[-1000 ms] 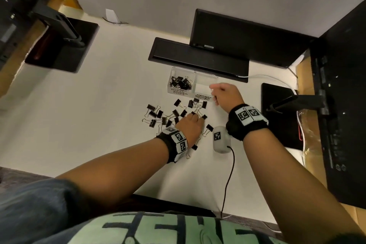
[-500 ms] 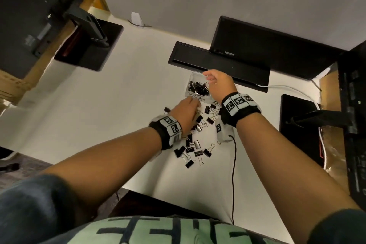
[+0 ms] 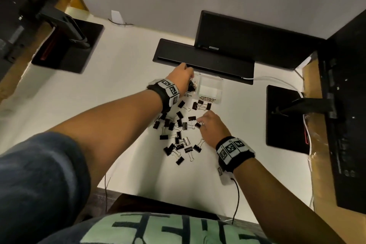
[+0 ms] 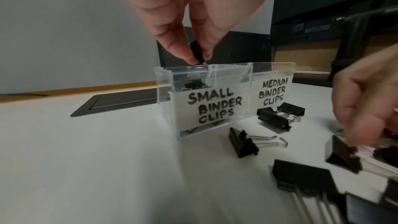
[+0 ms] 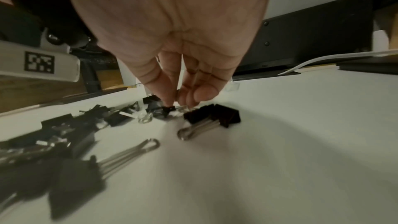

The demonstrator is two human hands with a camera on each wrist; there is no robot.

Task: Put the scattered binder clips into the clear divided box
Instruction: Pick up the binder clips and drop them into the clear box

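The clear divided box [image 3: 211, 90] stands on the white desk; its labels read SMALL BINDER CLIPS [image 4: 212, 106] and MEDIUM BINDER CLIPS. My left hand [image 3: 188, 78] hovers over the left, small-clip compartment, which holds several black clips. In the left wrist view this hand [image 4: 199, 59] pinches a small black clip [image 4: 196, 51] just above the rim. Scattered black binder clips [image 3: 179, 125] lie in front of the box. My right hand [image 3: 200, 123] reaches down into them, its fingertips [image 5: 170, 100] pinching a small clip [image 5: 168, 109] that lies on the desk beside a medium clip [image 5: 212, 117].
A black flat lid [image 3: 204, 59] lies right behind the box, with a dark monitor [image 3: 247, 43] beyond it. Black stand bases sit at right [image 3: 285, 119] and far left [image 3: 67, 45]. A white cable [image 3: 275, 80] runs at right. The desk's front edge is near my body.
The hands have swapped places: my left hand rose from the pile to the box's small compartment with a clip, and my right hand left the box and dropped to the scattered clips.
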